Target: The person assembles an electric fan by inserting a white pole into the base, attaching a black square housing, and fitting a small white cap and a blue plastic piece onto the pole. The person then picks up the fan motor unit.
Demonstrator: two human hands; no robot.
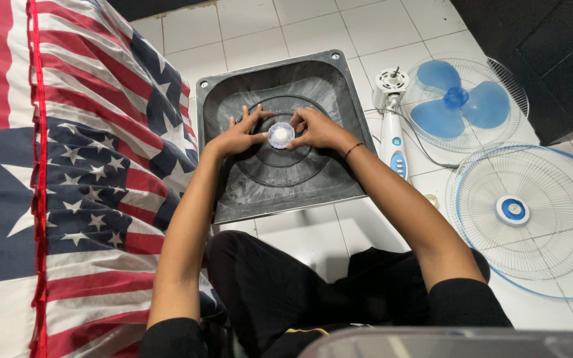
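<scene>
A dark grey square fan base (319,86) lies on the white tiled floor in front of me, its hollow underside facing up. At its centre sits a small translucent round knob (280,134) with a scalloped edge. My left hand (240,134) rests on the base with fingers spread, its fingertips touching the knob's left side. My right hand (316,128) grips the knob from the right with curled fingers. A thin dark band is on my right wrist.
A white fan motor column (392,126) lies right of the base. A blue blade sits in one wire guard (462,103); a second wire guard (522,212) with a blue hub lies nearer. A striped, starred cloth (74,166) covers the left. My black-trousered legs are below.
</scene>
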